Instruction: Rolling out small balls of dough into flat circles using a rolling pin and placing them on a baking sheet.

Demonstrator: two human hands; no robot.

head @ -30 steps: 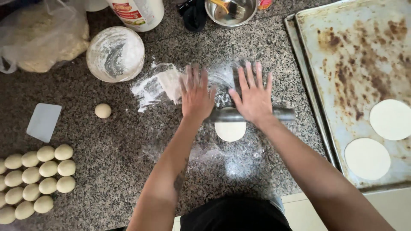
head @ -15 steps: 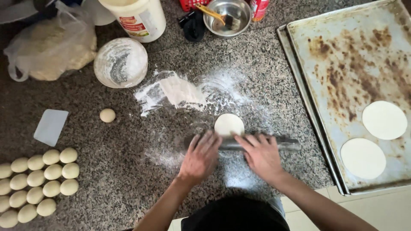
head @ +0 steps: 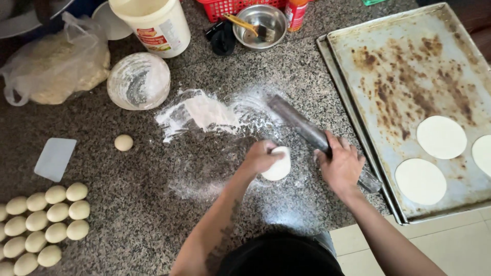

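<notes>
Our left hand (head: pixel 260 158) pinches the dough disc (head: pixel 279 164); just right of it, our right hand (head: pixel 341 166) clasps the rolling pin (head: pixel 302 125), grip pressed around it.

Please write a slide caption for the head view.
Left hand lifts dough disc; right hand grips rolling pin on floured counter.

A cream tub (head: pixel 153 23) with a red-yellow label stands top left; 1 orange, perhaps sauce, bottle (head: pixel 295 13) top centre.

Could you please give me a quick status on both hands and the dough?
Left hand pinching dough disc. Right hand gripping rolling pin, angled aside. Loose flour beyond; nothing blocking.
</notes>
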